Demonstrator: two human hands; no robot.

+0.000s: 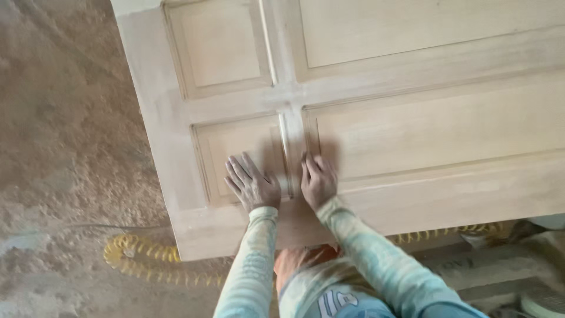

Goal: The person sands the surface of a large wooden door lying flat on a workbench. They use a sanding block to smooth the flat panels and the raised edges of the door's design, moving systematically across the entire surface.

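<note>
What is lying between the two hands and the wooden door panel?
Nothing visible. The left hand lies flat on the wooden door, and the right hand rests beside it, near the centre strip.

Left hand (252,184) flat, fingers spread, on recessed panel of unfinished wooden door (412,135). Right hand (318,179) pressed flat just beside it. Yellow coiled hose (141,254) on dusty floor (65,129) below.

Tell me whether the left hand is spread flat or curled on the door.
Spread flat: the left hand lies palm-down, fingers splayed, on the wooden door's recessed panel.
</note>
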